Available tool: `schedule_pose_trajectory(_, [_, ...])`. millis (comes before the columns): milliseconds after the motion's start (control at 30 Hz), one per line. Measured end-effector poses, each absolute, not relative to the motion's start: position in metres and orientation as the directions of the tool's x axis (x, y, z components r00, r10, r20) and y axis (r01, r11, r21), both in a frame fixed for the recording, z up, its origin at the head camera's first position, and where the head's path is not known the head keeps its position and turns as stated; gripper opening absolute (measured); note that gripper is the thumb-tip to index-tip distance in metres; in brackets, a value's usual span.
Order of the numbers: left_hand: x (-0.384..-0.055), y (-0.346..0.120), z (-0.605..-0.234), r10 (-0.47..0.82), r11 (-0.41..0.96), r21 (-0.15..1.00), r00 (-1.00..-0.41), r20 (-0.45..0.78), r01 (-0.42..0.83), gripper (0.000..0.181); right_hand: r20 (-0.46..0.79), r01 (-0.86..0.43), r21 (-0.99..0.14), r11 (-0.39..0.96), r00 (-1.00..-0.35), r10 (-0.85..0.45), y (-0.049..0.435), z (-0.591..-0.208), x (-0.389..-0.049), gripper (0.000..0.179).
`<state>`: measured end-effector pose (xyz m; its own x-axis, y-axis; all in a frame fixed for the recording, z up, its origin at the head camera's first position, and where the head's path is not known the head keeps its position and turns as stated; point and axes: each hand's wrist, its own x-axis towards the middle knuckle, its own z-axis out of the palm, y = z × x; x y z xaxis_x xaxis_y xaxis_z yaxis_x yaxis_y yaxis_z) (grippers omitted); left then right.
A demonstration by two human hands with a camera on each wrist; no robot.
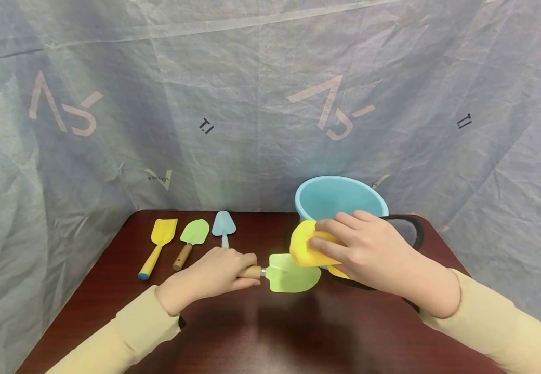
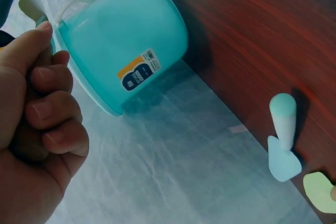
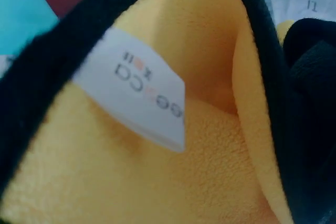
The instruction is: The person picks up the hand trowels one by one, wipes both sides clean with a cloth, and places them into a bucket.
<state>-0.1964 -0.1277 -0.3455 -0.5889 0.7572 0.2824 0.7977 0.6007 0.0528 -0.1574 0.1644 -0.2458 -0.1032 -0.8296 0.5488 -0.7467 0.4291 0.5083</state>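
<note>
My left hand (image 1: 219,271) grips the trowel (image 1: 293,280); my right hand (image 1: 366,252) holds the cloth (image 1: 302,249), whose loose edge (image 1: 420,228) could catch the bucket (image 1: 340,197) and tip it.

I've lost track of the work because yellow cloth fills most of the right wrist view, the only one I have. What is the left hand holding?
Observer: The left hand grips a green trowel by its wooden handle.

Operator: Where is the yellow cloth relative to its blade?

Observer: In the head view it covers part of the blade's far edge; I can't tell whether they touch.

Operator: Any other tools on the table?

Observer: Yes, three lie in a row on the left side: a yellow shovel, a second green trowel and a light blue trowel.
</note>
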Motion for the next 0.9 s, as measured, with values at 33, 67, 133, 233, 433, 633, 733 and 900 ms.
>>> schedule_pose_trajectory(33, [-0.196, -0.126, -0.345, 0.760, 0.596, 0.053, -0.584, 0.285, 0.801, 0.033, 0.548, -0.748, 0.513, 0.423, -0.094, -0.831, 0.163, -0.247, -0.158, 0.035])
schedule_pose_trajectory(67, [-0.196, -0.124, -0.344, 0.762, 0.592, 0.058, -0.582, 0.284, 0.804, 0.032, 0.548, -0.749, 0.515, 0.416, -0.085, -0.832, 0.162, -0.248, -0.159, 0.035])
schedule_pose_trajectory(133, [-0.194, -0.120, -0.341, 0.769, 0.581, 0.064, -0.573, 0.284, 0.811, 0.030, 0.544, -0.755, 0.518, 0.402, -0.072, -0.836, 0.160, -0.250, -0.159, 0.034])
schedule_pose_trajectory(233, [-0.192, -0.115, -0.338, 0.777, 0.565, 0.076, -0.561, 0.284, 0.822, 0.028, 0.528, -0.760, 0.521, 0.389, -0.072, -0.846, 0.158, -0.254, -0.159, 0.031])
schedule_pose_trajectory(433, [-0.192, -0.107, -0.335, 0.782, 0.558, 0.074, -0.554, 0.285, 0.826, 0.027, 0.476, -0.768, 0.517, 0.377, -0.108, -0.873, 0.155, -0.260, -0.158, 0.030])
schedule_pose_trajectory(633, [-0.192, -0.104, -0.332, 0.780, 0.563, 0.069, -0.557, 0.284, 0.823, 0.029, 0.424, -0.771, 0.532, 0.352, -0.117, -0.898, 0.155, -0.267, -0.160, 0.038])
schedule_pose_trajectory(733, [-0.192, -0.103, -0.332, 0.780, 0.565, 0.071, -0.560, 0.280, 0.822, 0.029, 0.400, -0.769, 0.543, 0.337, -0.117, -0.909, 0.155, -0.272, -0.161, 0.039])
schedule_pose_trajectory(900, [-0.192, -0.101, -0.332, 0.786, 0.553, 0.070, -0.548, 0.286, 0.830, 0.028, 0.364, -0.762, 0.566, 0.313, -0.110, -0.925, 0.156, -0.278, -0.163, 0.039])
